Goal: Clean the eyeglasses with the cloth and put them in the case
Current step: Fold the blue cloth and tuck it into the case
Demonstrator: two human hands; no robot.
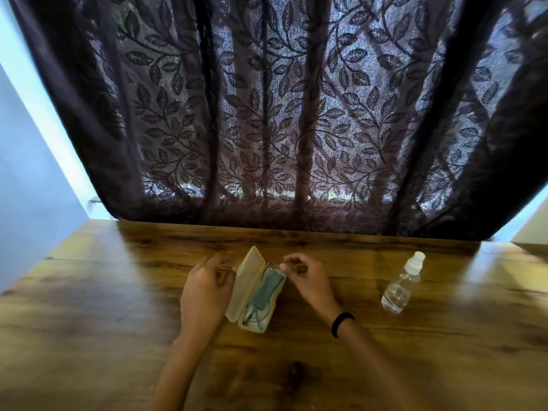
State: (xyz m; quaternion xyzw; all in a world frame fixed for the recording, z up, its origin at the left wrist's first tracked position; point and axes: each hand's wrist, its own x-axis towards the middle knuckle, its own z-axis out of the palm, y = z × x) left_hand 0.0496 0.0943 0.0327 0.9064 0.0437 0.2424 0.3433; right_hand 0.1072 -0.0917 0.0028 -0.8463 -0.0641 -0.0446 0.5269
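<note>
A beige eyeglass case [237,310] lies open at the table's middle, its lid [249,268] raised on the left side. Inside it lies a grey-green cloth [267,289], and under the cloth parts of the eyeglasses [255,317] show at the near end. My left hand [204,292] is just left of the lid with its fingers spread, thumb close to the lid. My right hand [305,280] is at the case's far right corner, thumb and forefinger pinched together at the rim. Whether they grip the glasses or only touch the case is unclear.
A small clear spray bottle [400,286] with a white cap stands on the wooden table [118,321] to the right of my right hand. A dark leaf-patterned curtain [272,114] hangs along the table's far edge. A black band [341,323] circles my right wrist.
</note>
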